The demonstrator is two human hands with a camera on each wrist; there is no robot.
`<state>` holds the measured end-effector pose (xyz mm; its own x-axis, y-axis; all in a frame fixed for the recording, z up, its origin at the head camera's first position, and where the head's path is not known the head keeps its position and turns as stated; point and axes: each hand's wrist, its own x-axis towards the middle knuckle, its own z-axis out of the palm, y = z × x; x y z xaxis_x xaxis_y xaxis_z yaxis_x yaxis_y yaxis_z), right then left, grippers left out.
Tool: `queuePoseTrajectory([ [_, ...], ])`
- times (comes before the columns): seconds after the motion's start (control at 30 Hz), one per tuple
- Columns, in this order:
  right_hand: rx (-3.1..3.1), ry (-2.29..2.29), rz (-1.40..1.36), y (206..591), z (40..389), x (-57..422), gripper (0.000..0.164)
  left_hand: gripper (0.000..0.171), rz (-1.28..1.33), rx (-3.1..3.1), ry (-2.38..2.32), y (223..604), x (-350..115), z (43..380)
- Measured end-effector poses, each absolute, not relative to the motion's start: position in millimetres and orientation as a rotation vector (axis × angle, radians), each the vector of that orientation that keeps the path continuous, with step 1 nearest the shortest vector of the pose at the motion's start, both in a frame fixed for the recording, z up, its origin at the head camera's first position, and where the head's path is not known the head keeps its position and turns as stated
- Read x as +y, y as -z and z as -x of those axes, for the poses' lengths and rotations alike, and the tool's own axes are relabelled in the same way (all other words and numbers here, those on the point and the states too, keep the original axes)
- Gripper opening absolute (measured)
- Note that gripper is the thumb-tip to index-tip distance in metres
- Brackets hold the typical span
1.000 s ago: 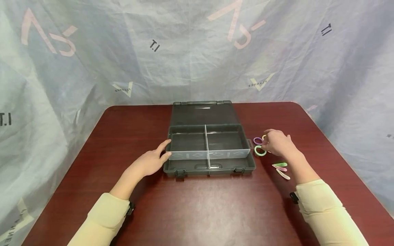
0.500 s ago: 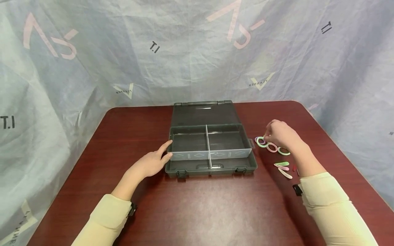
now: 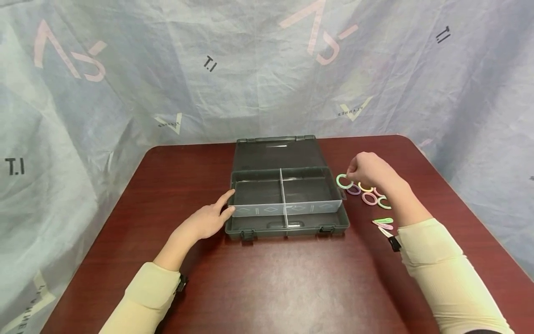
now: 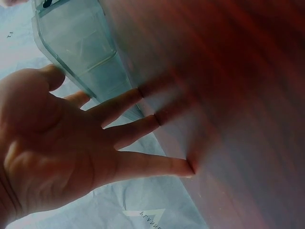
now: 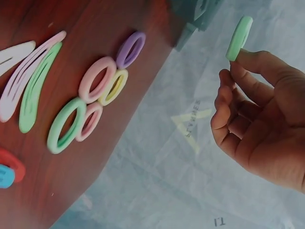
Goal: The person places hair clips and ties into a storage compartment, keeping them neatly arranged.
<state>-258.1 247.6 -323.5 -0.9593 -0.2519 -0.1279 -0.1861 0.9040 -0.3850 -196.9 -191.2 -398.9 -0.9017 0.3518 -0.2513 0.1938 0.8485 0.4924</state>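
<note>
My right hand [image 3: 372, 170] pinches a mint-green hair tie [image 5: 235, 44] between thumb and index finger, raised just right of the grey see-through divided box [image 3: 302, 231]. My left hand [image 3: 204, 221] lies at the box's left wall, fingers spread and mostly straight. In the left wrist view its thumb touches the wall's rim, while several fingertips meet the tabletop. To the right of the box lie a purple hair tie [image 5: 122, 53], two pink ones, a yellow hair tie [image 5: 123, 88] and a second green hair tie [image 5: 54, 131].
The box's lid [image 3: 279, 157] is folded back behind it. Nearer than the hair ties lie a green hair clip [image 5: 28, 109], a pink hair clip [image 5: 10, 102] and a white hair clip [image 5: 25, 48]. A red-and-blue item [image 5: 18, 164] shows partly at the right wrist view's left edge.
My right hand has picked up the green hair tie from among the others, lifted it and carried it away and leftward toward the box. My left hand stays at the box's left side.
</note>
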Motion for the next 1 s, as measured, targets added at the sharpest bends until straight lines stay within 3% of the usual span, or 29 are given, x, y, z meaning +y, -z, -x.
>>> queuePoseTrajectory([
  [0.37,2.968,0.543,0.521,326.1,273.4,219.0,0.014,0.065,-0.392,2.700,-0.662,402.8,-192.3,198.1],
  [0.77,2.942,0.592,0.629,328.6,286.2,193.9,0.029,0.064,-0.381,2.703,-0.666,403.1,-187.3,198.4],
  [1.0,2.921,0.622,0.627,331.8,294.2,176.5,0.017,0.065,-0.384,2.700,-0.680,403.6,-184.9,198.6],
])
